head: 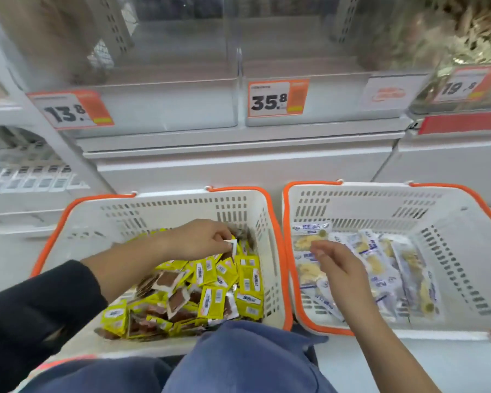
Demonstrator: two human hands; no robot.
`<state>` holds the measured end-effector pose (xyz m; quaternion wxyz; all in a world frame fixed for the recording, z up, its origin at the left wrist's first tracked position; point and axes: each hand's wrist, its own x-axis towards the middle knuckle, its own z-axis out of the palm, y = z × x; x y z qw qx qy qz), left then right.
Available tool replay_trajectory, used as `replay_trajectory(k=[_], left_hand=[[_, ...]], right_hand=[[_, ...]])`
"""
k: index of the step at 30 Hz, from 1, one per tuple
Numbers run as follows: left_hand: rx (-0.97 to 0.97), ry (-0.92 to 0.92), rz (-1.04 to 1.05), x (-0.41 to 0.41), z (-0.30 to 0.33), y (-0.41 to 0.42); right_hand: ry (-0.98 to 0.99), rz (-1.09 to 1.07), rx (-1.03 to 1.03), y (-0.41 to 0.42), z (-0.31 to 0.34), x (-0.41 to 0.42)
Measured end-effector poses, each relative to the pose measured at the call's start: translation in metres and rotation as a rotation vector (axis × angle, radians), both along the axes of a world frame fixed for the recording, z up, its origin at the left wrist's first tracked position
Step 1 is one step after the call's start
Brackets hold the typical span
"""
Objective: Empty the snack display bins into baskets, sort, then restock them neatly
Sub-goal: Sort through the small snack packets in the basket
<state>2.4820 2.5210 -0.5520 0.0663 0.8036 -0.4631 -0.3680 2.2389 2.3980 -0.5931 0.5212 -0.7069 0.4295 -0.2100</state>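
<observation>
Two white baskets with orange rims stand on the floor below the display bins. The left basket (182,205) holds a heap of small yellow snack packets (227,282), some turned to show brown contents. My left hand (201,239) reaches into it and pinches one small packet (233,246) near the far side. The right basket (448,239) holds several clear blue-and-white packets of pale yellow snacks (380,268). Hovering over that basket's left part, my right hand (338,265) has loosely bent fingers and holds nothing. The clear bins (159,103) above are bare.
Price tags reading 13.8 (71,110), 35.8 (277,99) and 19.8 (462,86) hang on the bin fronts. A bin at the upper right (471,38) holds leafy dried goods. My knees in blue trousers (238,361) are at the bottom, between the baskets.
</observation>
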Motion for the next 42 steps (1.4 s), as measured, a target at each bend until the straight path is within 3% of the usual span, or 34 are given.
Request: replay_trajectory(k=[4,12,14,17,21,24,28,34,39,42], left_hand=[[0.141,-0.069,0.170,0.047,-0.042,0.072],[0.178,0.064,0.428,0.085,-0.143,0.134],[0.129,-0.022,0.409,0.097,-0.166,0.129],[0.003,-0.293,0.254,0.118,-0.196,0.107],[-0.026,-0.434,-0.105,0.133,-0.212,0.058],[0.120,-0.421,-0.241,0.135,-0.227,0.038],[0.312,-0.291,-0.001,0.140,-0.239,0.062],[0.469,-0.237,0.093,0.136,-0.238,0.164],[0.529,-0.219,0.158,0.138,-0.225,0.175],[0.378,-0.327,0.213,0.137,-0.207,0.148]], right_hand=[[0.115,0.304,-0.016,0.029,-0.017,0.054],[0.572,0.784,-0.119,0.041,-0.076,0.149],[0.680,0.838,-0.203,0.034,-0.092,0.172],[0.782,0.864,-0.404,0.021,-0.121,0.212],[0.824,1.091,-0.609,0.026,-0.159,0.255],[0.876,1.196,-0.734,0.041,-0.185,0.269],[0.899,1.117,-0.613,0.050,-0.197,0.267],[0.870,1.307,-0.523,0.055,-0.180,0.257],[0.852,1.401,-0.485,0.062,-0.166,0.259],[0.815,1.384,-0.495,0.066,-0.161,0.266]])
